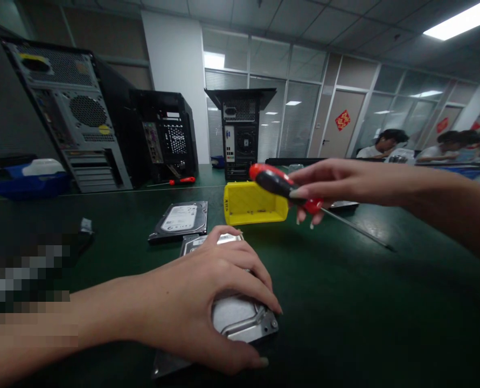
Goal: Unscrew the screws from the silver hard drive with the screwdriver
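My left hand [207, 291] lies over a silver hard drive [240, 318], thumb on the near side and fingers curled across its far edge. The drive rests on the green table, and the hand covers much of it. In my right hand [328, 186] is a red and black screwdriver [274, 180], held by its handle above the table. Its shaft points down to the right, with the tip in the air. Just behind the screwdriver handle stands a yellow bin [256, 202] with a few small dark bits inside. Another hard drive [179, 218] with a white label sits left of the bin.
Computer cases [82, 108] stand along the back of the green table [364, 302]. A second screwdriver [181, 181] lies before the middle-left case. At far left is a blue bin [29, 183]. Several people [385, 143] sit at the far right.
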Tool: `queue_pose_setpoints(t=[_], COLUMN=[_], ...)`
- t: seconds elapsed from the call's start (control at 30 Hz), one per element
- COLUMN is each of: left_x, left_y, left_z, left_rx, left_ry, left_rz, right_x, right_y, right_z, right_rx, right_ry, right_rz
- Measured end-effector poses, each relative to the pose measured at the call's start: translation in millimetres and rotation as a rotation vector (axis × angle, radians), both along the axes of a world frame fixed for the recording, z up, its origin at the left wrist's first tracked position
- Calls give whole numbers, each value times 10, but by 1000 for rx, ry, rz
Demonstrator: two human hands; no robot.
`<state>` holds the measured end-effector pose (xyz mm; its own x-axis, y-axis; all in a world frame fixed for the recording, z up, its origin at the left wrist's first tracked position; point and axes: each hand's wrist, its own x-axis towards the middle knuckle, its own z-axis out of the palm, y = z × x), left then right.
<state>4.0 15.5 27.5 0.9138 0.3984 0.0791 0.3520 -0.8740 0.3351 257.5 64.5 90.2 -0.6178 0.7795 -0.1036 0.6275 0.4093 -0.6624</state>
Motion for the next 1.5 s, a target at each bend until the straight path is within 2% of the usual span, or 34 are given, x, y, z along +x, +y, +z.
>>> queue_pose_setpoints(t=[0.1,0.2,0.43,0.6,0.97,1.3,1.5], left_x=[15,22,17,2,53,62,52], left_y=[5,7,0,4,-22,-31,-19], left_z=[22,23,-6,-35,11,7,-24], left_rx=[-4,-1,7,16,-16,-15,-28], left_ry=[17,20,4,-31,-27,-36,-53], left_rz=[11,10,-15,-10,9,17,22], right_x=[3,-94,-343,-403,-472,-461,-447], right_y=[-58,-109,-162,-233,-315,-325,-361], right_z=[159,164,-110,-203,-301,-317,-313], right_rx=[153,280,93,13,-184,-148,-124], right_ry=[384,687,806,976,989,943,936], right_rz=[-52,-103,30,211,352,431,417])
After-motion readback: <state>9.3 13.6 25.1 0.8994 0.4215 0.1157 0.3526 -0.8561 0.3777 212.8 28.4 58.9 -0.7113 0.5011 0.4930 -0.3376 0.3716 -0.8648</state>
